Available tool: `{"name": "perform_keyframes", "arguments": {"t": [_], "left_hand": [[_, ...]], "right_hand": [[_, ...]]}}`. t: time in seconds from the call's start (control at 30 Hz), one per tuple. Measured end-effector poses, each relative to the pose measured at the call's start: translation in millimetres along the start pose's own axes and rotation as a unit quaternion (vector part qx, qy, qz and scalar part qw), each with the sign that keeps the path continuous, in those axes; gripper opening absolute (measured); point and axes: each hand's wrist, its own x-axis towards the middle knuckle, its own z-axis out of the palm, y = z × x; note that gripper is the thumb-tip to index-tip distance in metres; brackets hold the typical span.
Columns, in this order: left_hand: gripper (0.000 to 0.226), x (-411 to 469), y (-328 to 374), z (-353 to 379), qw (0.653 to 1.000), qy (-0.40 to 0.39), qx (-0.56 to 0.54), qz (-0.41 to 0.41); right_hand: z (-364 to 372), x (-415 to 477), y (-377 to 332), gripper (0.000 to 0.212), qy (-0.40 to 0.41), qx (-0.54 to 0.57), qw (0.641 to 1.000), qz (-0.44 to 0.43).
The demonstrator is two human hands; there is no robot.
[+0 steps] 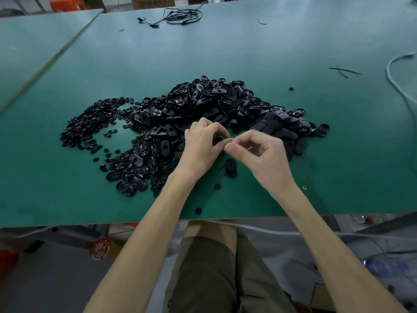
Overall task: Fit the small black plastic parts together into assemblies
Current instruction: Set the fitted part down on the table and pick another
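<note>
Heap of oval shells point(216, 102) sits mid worktop point(293, 41). A flatter spread of small round pieces point(90, 123) lies beside it toward the left edge. One loose oval shell point(231, 168) lies under the hands, nearer the front edge.

Parts look like light, stiff moulded plastic with a glossy, likely slick skin. They probably snap together under a fingertip press and look unlikely to break. Best hold is on a shell's long rims, keeping the centre hole free for the round piece.

Left hand point(203, 145) is raised off the worktop at the heap's near side, wrist bent, fingers curled round a black part point(217, 140); only a dark sliver of it shows.

Right hand point(261, 154) is motion-blurred, meeting the left hand tip to tip. Its thumb and forefinger are pressed together and the other fingers are curled in. Cannot tell whether it pinches a piece. Both forearms come in over the front edge.
</note>
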Motion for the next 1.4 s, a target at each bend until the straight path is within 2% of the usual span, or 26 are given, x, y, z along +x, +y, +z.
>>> {"name": "perform_keyframes", "arguments": {"t": [0.07,0.13,0.23,0.33,0.63,0.77,0.87,0.97,1.07,1.2,1.4], "left_hand": [[0.021,1,-1,2,1.000,-0.001,0.011,-0.001],[0.025,2,-1,3,1.000,-0.003,-0.003,-0.009],[0.019,3,-3,0,0.999,-0.006,-0.047,-0.003],[0.014,1,-5,-5,0.997,-0.015,-0.076,0.023],[0.022,-1,-5,-4,0.997,-0.031,-0.057,0.030],[0.022,0,-8,1,0.998,-0.026,-0.040,0.031],[0.018,1,-8,1,0.999,-0.015,-0.040,0.017],[0.024,1,-7,-1,0.996,-0.002,-0.092,-0.005],[0.018,-1,-7,-3,0.989,0.010,-0.151,-0.005],[0.005,-2,-8,-3,0.980,0.022,-0.196,-0.008],[0.024,-2,-9,-3,0.975,0.031,-0.218,-0.015]], "right_hand": [[1,-2,0,0.027,-0.113,0.006,0.993,0.031],[5,-2,-1,0.028,-0.200,-0.037,0.978,0.038],[6,-2,-2,0.028,-0.258,-0.119,0.958,0.028],[6,0,-2,0.028,-0.271,-0.152,0.950,0.029],[8,-3,4,0.021,-0.233,-0.141,0.962,0.027],[7,-2,7,0.017,-0.194,-0.050,0.979,0.047],[3,0,9,0.011,-0.133,0.015,0.990,0.040],[-2,2,15,0.005,-0.044,0.071,0.996,0.041],[-4,3,22,0.005,0.012,0.093,0.994,0.061],[-4,3,24,0.014,0.045,0.110,0.991,0.068],[-4,4,23,0.014,0.053,0.109,0.990,0.075]]}}
